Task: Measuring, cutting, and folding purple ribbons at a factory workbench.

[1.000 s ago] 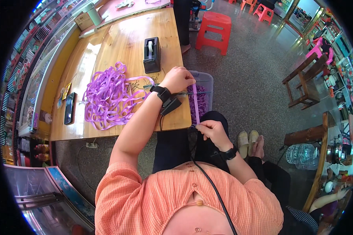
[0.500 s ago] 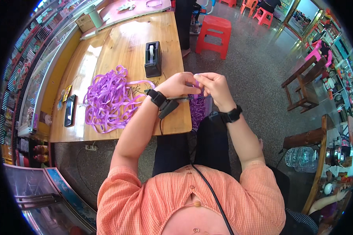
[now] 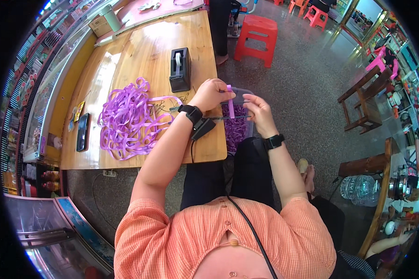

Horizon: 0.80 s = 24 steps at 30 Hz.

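A short strip of purple ribbon (image 3: 231, 108) hangs from my left hand (image 3: 212, 94), its upper part pinched between thumb and fingers. My right hand (image 3: 260, 114) is just to the right of the strip, its fingers curved and their tips apart. A thin dark strand or rod (image 3: 241, 117) runs across behind the ribbon toward the right thumb; whether that hand touches it, I cannot tell. Below both hands stands a clear plastic bin (image 3: 250, 128) filled with cut purple pieces (image 3: 235, 130). A loose pile of long purple ribbon (image 3: 128, 118) lies on the wooden table (image 3: 139, 51), left of my left forearm.
Beyond my left hand sits a black tape dispenser (image 3: 180, 69). A dark phone (image 3: 83, 132) lies near the table's left side, and thin dark wires (image 3: 163, 106) lie beside the ribbon pile. A red stool (image 3: 257, 41) and wooden chair (image 3: 365, 100) stand on the floor.
My hands have drawn apart; the right moved down and slightly right. The purple strip now hangs in full view from my left hand. A foot has come into view on the right.
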Available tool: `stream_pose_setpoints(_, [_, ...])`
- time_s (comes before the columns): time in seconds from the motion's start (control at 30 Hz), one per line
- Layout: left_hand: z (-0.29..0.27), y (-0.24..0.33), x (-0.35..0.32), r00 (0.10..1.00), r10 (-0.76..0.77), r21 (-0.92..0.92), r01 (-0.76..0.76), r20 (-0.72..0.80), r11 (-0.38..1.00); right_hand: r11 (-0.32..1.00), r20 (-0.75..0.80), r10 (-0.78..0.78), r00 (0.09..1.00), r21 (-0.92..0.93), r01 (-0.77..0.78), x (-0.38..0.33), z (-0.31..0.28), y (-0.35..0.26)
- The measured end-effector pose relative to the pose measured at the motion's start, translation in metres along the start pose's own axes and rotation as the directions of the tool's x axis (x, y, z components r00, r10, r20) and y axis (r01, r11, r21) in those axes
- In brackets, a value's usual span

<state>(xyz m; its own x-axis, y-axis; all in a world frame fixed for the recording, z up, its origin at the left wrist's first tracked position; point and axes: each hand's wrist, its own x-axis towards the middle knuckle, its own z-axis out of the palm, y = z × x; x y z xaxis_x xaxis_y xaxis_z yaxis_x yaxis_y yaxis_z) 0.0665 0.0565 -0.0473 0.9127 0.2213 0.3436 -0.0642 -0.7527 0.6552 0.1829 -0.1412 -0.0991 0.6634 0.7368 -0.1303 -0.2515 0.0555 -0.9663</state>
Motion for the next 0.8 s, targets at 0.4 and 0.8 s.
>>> stream_pose_setpoints(0.4, [0.007, -0.009, 0.003, 0.994, 0.017, 0.131, -0.003, -0.105, 0.991, 0.947, 0.393, -0.114, 0.912, 0.32, -0.02, 0.022, 0.024, 0.034])
stream_pose_setpoints(0.8, [0.005, -0.004, 0.001, 0.993, -0.01, 0.114, 0.023, -0.121, 0.993, 0.966, 0.235, -0.254, 0.938, 0.106, 0.235, 0.03, 0.029, 0.042])
